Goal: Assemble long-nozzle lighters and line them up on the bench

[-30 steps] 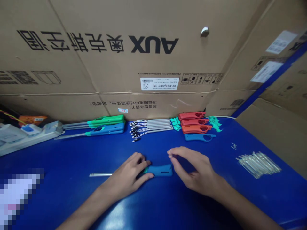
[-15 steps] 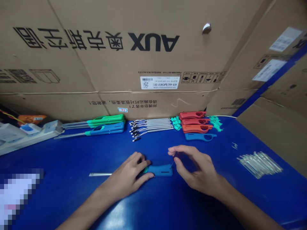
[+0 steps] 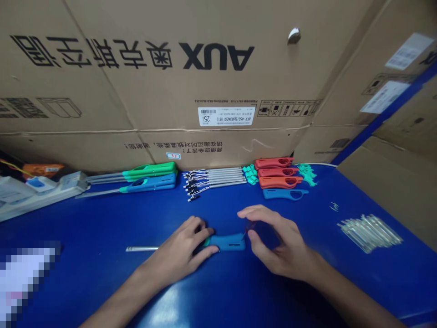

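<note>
— Blue bench (image 3: 102,218) against stacked AUX cartons (image 3: 136,91): what's the picture?

— A blue utility-lighter body (image 3: 227,243) lies flat near the bench's front, with a teal collar (image 3: 206,242) at its left end and a steel tube (image 3: 141,248) running off leftward. The left hand (image 3: 177,243) spreads over that end, palm down, pinning it.

— And the right hand (image 3: 276,243)?

— Narrow pinch, thumb and forefinger apparently on a thin dark wire (image 3: 246,231), just beside the body's right end. It is too fine to make out more.

— How would the piece handle?

— Probably light, stiff, hollow plastic, liable to skate on that glossy top. The fat middle of the body looks the surest place to grip; the slim tube looks easier to bend.

— Room around it?

— Open blue on both sides. Behind lie green lighters (image 3: 150,169), blue lighters (image 3: 146,182), wired steel rods (image 3: 215,178), teal clips (image 3: 250,175) and red handles (image 3: 273,171). Clear tubes (image 3: 370,233) sit right, a power strip (image 3: 41,193) far left.
</note>
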A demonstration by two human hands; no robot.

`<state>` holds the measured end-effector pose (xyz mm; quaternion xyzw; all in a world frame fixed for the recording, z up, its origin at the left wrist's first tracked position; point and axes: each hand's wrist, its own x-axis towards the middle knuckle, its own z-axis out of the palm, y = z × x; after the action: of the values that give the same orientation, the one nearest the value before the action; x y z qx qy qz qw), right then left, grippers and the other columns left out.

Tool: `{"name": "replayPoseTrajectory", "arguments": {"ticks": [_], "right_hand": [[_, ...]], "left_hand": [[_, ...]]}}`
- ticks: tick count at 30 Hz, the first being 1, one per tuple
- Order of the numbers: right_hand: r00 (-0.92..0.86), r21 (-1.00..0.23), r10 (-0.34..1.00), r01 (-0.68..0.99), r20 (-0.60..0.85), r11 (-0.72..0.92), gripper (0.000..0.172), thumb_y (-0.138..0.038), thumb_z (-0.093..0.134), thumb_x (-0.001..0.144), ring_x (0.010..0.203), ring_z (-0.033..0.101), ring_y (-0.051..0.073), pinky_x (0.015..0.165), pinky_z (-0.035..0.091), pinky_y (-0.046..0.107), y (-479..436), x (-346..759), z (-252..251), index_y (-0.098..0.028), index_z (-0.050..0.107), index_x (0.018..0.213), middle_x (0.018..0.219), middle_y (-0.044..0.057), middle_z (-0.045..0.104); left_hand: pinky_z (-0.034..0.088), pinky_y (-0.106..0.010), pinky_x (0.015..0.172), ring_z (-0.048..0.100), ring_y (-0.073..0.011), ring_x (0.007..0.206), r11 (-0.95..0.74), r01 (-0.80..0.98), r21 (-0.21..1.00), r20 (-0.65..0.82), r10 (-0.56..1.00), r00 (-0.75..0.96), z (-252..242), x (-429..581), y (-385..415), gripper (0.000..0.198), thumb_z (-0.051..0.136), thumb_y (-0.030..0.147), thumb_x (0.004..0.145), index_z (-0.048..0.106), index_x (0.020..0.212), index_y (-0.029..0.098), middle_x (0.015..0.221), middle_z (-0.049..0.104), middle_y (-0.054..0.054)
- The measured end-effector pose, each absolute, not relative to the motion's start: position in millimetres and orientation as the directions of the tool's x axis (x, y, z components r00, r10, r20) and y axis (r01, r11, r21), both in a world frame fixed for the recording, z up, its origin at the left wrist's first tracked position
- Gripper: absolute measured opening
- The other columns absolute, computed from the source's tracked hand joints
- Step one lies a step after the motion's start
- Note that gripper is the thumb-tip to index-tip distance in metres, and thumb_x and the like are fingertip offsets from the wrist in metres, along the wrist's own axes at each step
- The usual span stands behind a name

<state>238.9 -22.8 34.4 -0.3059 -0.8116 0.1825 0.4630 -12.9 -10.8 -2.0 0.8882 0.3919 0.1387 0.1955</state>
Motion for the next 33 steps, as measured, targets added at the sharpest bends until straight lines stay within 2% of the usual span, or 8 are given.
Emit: {"name": "replayPoseTrajectory", "arguments": {"ticks": [4,10,14,17,24,27,30,33], "right_hand": [[-0.346,-0.537,0.635,0.344,0.69,0.771,0.04,-0.007,0.068,0.08,0.088,0.061,0.016,0.078,0.054,0.029,-18.9,238.0,32.5,-0.021,0.055,0.115,0.096,0.005,0.06],[-0.352,-0.651,0.725,0.322,0.592,0.688,0.052,0.0,0.05,0.085,0.096,0.064,0.015,0.085,0.054,0.03,-26.5,239.8,29.5,-0.022,0.042,0.132,0.111,0.007,0.064],[-0.42,-0.542,0.655,0.368,0.628,0.756,0.044,-0.005,0.055,0.084,0.101,0.06,0.019,0.089,0.052,0.034,-26.7,239.2,35.1,-0.019,0.049,0.125,0.108,0.009,0.061],[-0.373,-0.503,0.641,0.406,0.67,0.763,0.037,-0.01,0.065,0.083,0.091,0.058,0.017,0.08,0.054,0.03,-24.0,237.9,36.5,-0.021,0.054,0.116,0.099,0.007,0.056],[-0.363,-0.562,0.671,0.367,0.647,0.741,0.055,0.002,0.048,0.081,0.099,0.06,0.016,0.088,0.052,0.03,-26.5,236.4,36.6,-0.02,0.044,0.131,0.11,0.008,0.062],[-0.414,-0.529,0.642,0.366,0.645,0.766,0.047,-0.001,0.049,0.08,0.102,0.058,0.018,0.089,0.052,0.034,-26.5,235.8,40.3,-0.02,0.052,0.123,0.111,0.009,0.06],[-0.4,-0.489,0.651,0.439,0.645,0.754,0.034,-0.01,0.058,0.085,0.09,0.058,0.017,0.079,0.055,0.032,-25.3,236.1,40.6,-0.021,0.058,0.118,0.099,0.007,0.056],[-0.388,-0.511,0.66,0.424,0.643,0.747,0.038,-0.011,0.056,0.089,0.087,0.06,0.015,0.077,0.055,0.029,-24.9,237.0,36.4,-0.023,0.055,0.125,0.098,0.006,0.057]], "left_hand": [[0.051,-0.039,0.088,0.056,-0.0218,0.097,-0.608,0.65,0.457,0.078,0.755,0.651,-0.9,-13.0,-11.6,0.034,0.049,0.041,0.096,0.06,0.122,0.022,0.102,0.055,-0.007],[0.049,-0.04,0.09,0.056,-0.0219,0.098,-0.583,0.66,0.473,0.031,0.76,0.649,1.2,-13.6,-11.8,0.033,0.048,0.04,0.097,0.059,0.122,0.022,0.103,0.054,-0.007],[0.041,-0.055,0.097,0.054,-0.0258,0.101,-0.554,0.719,0.42,-0.008,0.79,0.613,10.4,-6.2,-11.9,0.034,0.05,0.043,0.095,0.059,0.12,0.024,0.106,0.056,-0.007],[0.035,-0.064,0.097,0.052,-0.0289,0.103,-0.57,0.717,0.402,0.009,0.785,0.619,18.7,8.9,-12.8,0.037,0.056,0.048,0.091,0.059,0.119,0.025,0.108,0.058,-0.007],[0.033,-0.062,0.103,0.052,-0.0284,0.11,-0.607,0.592,0.53,0.062,0.724,0.687,17.8,52.8,-10.4,0.034,0.066,0.032,0.081,0.057,0.113,0.024,0.116,0.059,-0.007],[0.035,-0.06,0.104,0.052,-0.0298,0.115,-0.603,0.575,0.553,0.054,0.714,0.698,8.7,59.3,-8.0,0.034,0.064,0.026,0.08,0.056,0.113,0.023,0.122,0.058,-0.008],[0.039,-0.056,0.105,0.05,-0.0299,0.12,-0.598,0.552,0.581,0.075,0.715,0.695,-1.0,59.1,-7.0,0.039,0.062,0.025,0.081,0.053,0.12,0.023,0.13,0.055,-0.01],[0.04,-0.053,0.106,0.051,-0.0292,0.12,-0.585,0.553,0.593,0.074,0.723,0.687,-5.6,57.9,-6.5,0.038,0.062,0.027,0.082,0.053,0.119,0.022,0.128,0.056,-0.01]]}}
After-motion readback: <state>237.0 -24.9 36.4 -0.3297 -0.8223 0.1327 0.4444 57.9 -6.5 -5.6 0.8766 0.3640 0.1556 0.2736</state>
